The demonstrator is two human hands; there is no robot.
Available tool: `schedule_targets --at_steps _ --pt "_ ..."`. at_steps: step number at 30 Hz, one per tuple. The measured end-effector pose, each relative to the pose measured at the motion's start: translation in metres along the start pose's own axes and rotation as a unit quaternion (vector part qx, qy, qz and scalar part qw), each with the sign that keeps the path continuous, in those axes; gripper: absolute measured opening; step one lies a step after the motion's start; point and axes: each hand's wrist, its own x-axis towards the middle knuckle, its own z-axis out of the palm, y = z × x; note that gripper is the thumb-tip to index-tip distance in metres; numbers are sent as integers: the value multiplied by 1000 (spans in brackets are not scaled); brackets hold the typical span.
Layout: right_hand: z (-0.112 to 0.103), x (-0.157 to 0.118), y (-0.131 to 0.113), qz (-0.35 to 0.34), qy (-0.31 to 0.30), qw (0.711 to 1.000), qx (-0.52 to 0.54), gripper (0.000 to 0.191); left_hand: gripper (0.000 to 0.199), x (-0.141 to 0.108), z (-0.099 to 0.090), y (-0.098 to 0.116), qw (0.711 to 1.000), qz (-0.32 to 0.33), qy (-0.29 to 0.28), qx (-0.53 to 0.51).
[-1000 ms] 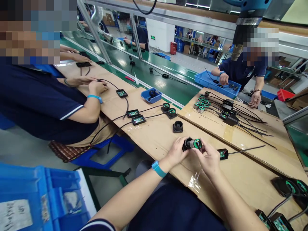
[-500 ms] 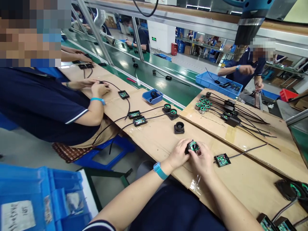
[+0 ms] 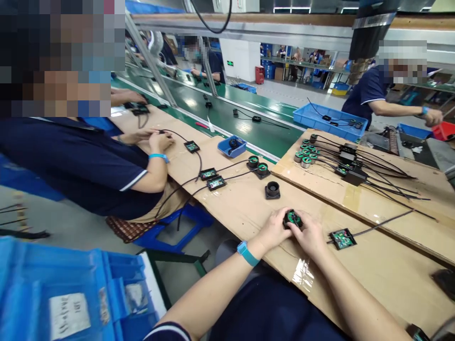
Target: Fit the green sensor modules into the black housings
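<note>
Between both hands I grip a round black housing with a green circuit board (image 3: 293, 218) inside, its open face turned up. My left hand (image 3: 274, 228) is closed around its left side. My right hand (image 3: 310, 233) holds the right side, with the thumb at the board's edge. To the right of my hands lies an open black box with a green circuit board (image 3: 342, 239), a cable running from it. Just beyond my hands stands a black square-based housing (image 3: 272, 190) with a round opening.
Two black boxes with boards (image 3: 216, 183) are cabled to round housings (image 3: 262, 169). A small blue bin (image 3: 232, 146) sits behind them. Several cabled units lie on the raised cardboard (image 3: 330, 189). A co-worker (image 3: 88, 166) sits at left; a tool hangs overhead (image 3: 371, 33).
The view has shifted a little, so the bench things sit farther right. Both hands stay on the round housing. The far co-worker's arm has reached out toward a red bin.
</note>
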Motion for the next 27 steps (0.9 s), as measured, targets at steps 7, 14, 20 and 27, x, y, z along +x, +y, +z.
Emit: schedule_targets --at_steps 7,14,20,27 --pt "-26 13 0 -23 167 980 -105 37 98 -4 -6 -6 992 39 75 -94" --pt "-15 3 16 -6 67 982 -179 48 86 -4 -14 2 984 26 115 -130" --pt "-2 6 32 -12 62 975 -214 59 88 -8 -17 8 983 19 126 -134" --pt "-33 64 -44 -58 135 983 -113 53 101 -19 -17 43 965 -20 70 -250"
